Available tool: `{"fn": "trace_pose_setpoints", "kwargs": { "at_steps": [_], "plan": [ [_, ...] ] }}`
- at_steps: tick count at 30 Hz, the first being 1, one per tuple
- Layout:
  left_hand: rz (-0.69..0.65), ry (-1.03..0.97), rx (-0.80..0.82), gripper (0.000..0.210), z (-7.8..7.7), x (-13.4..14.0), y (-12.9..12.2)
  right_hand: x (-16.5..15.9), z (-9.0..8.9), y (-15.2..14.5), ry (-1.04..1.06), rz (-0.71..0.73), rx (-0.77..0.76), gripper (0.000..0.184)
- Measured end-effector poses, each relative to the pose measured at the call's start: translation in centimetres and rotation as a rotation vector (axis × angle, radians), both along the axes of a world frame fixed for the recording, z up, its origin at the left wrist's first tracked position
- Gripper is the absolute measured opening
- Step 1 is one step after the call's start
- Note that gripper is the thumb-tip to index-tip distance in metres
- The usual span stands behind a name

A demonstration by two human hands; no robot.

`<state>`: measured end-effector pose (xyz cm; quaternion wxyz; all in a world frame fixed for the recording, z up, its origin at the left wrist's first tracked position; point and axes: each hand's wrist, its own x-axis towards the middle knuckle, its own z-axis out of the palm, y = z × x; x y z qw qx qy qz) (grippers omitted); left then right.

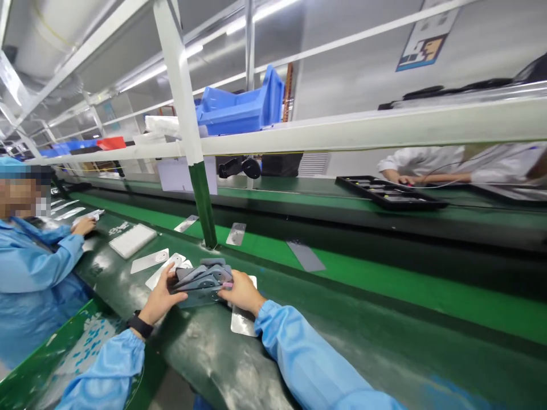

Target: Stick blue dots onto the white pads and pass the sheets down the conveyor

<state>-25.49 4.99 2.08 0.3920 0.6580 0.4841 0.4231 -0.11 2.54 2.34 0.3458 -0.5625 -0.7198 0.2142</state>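
Note:
A loose stack of blue-grey flat panels (205, 279) with round holes is held between my two hands above the green bench. My left hand (162, 297) grips the stack's left end, thumb in front and fingers behind. At the right end my right hand (243, 292) closes on the same stack; something small and pink shows by its fingertips. White panels (149, 260) with round marks lie just behind my left hand. Another pale panel (244, 322) rests on the bench under my right wrist.
Several panels, such as a grey one (306, 255), lie on the bright green belt (363, 279). A green post (203, 205) stands behind the stack. White trays (133, 240) sit further left, near a co-worker in blue (38, 267). A green bin (25, 381) is at lower left.

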Motion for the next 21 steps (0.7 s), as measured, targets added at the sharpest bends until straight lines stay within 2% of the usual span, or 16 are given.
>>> {"fn": "trace_pose_setpoints", "kwargs": {
  "at_steps": [2, 4, 7, 9, 11, 15, 18, 21],
  "plan": [
    [0.053, -0.003, -0.038, 0.096, 0.9, -0.6, 0.6, -0.3, 0.1, 0.0, -0.001, -0.003, 0.008, 0.022],
    [0.191, 0.068, -0.045, 0.088, 2.1, -1.5, 1.9, -0.4, 0.2, -0.1, 0.002, -0.006, 0.011, 0.021],
    [0.388, 0.228, -0.042, 0.078, 4.1, -3.6, 5.0, -0.6, 0.1, -0.3, 0.013, 0.003, 0.013, 0.021],
    [0.445, 0.366, -0.064, 0.076, 5.0, -4.9, 7.1, -0.6, 0.0, -0.4, 0.016, 0.010, 0.012, 0.019],
    [0.435, 0.532, -0.098, 0.077, 5.4, -5.9, 8.9, -0.5, -0.1, -0.5, 0.010, 0.014, 0.013, 0.017],
    [0.282, 0.818, -0.161, 0.083, 5.3, -6.5, 10.9, -0.4, -0.1, -0.8, -0.005, 0.031, 0.032, 0.016],
    [0.170, 0.948, -0.188, 0.088, 4.9, -6.2, 12.1, -0.3, -0.2, -1.0, -0.021, 0.028, 0.037, 0.015],
    [0.124, 1.011, -0.199, 0.091, 4.5, -6.0, 13.2, -0.3, -0.3, -1.0, -0.026, 0.034, 0.045, 0.016]
  ]
}}
